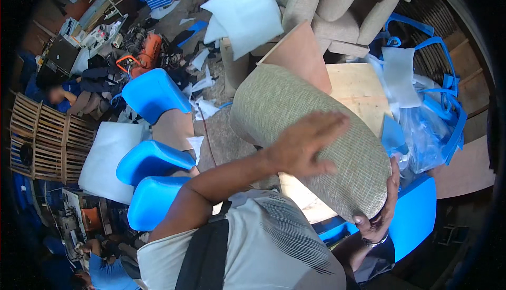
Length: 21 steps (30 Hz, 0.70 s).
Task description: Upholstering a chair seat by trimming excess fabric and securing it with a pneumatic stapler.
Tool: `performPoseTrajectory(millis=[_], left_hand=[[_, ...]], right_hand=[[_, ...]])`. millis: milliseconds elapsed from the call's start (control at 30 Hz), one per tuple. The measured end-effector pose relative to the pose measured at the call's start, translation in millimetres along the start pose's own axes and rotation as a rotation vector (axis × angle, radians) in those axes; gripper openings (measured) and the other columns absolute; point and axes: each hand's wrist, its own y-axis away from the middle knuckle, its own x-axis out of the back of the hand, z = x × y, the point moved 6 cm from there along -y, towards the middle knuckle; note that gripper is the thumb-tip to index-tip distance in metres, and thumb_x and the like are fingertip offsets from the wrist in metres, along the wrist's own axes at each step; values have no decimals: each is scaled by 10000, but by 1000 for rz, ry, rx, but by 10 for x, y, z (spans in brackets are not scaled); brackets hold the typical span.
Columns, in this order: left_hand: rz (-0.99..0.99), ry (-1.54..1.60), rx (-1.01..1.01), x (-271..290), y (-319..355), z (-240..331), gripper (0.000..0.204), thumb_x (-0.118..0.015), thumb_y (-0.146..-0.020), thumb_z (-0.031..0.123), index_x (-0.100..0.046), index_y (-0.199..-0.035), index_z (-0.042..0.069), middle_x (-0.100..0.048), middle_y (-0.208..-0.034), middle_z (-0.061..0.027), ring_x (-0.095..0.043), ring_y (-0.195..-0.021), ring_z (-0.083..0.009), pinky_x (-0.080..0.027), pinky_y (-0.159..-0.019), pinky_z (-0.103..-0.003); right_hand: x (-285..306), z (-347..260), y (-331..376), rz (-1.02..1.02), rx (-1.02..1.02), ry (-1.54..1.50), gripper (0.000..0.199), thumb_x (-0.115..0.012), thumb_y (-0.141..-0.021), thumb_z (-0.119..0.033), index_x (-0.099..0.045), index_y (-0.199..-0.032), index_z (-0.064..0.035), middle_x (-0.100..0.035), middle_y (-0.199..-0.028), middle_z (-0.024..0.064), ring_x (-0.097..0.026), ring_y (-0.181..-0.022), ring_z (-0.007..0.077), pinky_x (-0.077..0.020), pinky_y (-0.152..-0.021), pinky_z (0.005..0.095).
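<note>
A long, rounded upholstered piece (311, 113) in woven green-beige fabric lies slantwise before me on a pale wooden board. My left hand (311, 139) is over its upper face, fingers stretched out together and thumb apart; it is slightly blurred, and I cannot tell whether the palm touches the fabric. At the near right end, my right hand (382, 205) grips the rounded edge, thumb on the near side and fingers along the far side. The underside of the piece is hidden. Just beyond it, a thin plywood panel (300, 52) leans upright.
Blue foam seat shapes (153, 161) stand at left beside a white foam roll (108, 158). Finished beige seats (337, 21) are piled behind. White foam sheets (247, 16) lie at the back; blue strips and clear plastic (427, 126) are at right. Other people sit at far left, near an orange compressor (145, 55).
</note>
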Motion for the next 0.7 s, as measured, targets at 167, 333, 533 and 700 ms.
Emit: performPoseTrajectory(millis=[167, 333, 533, 700], left_hand=[[-103, -105, 217, 701, 616, -543, 727, -489, -968, 510, -313, -1535, 91, -351, -1562, -162, -308, -1455, -354, -195, -1197, -537], [-146, -261, 331, 1680, 945, -607, 624, -420, -1022, 418, -295, -1546, 103, -320, -1578, -167, -257, -1475, -345, -178, -1217, -457], [-457, -503, 540, 1623, 1486, 530, 686, -389, -1013, 525, -356, -1501, 44, -367, -1541, -192, -351, -1428, -335, -274, -1186, -391], [-490, -295, 723, -688, 648, 277, 701, -361, -991, 597, -526, -1388, 43, -501, -1440, -186, -446, -1356, -344, -317, -1153, -403]], right_hand=[[-134, -673, 235, 55, -29, -100, 968, -718, -809, -561, -297, -1526, -64, -244, -1561, 311, -271, -1435, 474, -240, -1142, 597], [-350, -1421, 782, 255, -72, -270, 1039, -747, -796, -524, -236, -1536, -5, -220, -1574, 302, -243, -1455, 444, -231, -1157, 571], [-120, -2162, 2239, 351, -600, -528, 1159, -777, -748, -568, -189, -1538, 43, -277, -1566, 235, -305, -1433, 350, -257, -1155, 512], [1748, -590, 2843, 186, -766, -371, 1192, -771, -724, -624, -203, -1528, 48, -270, -1563, 238, -313, -1420, 357, -284, -1140, 510]])
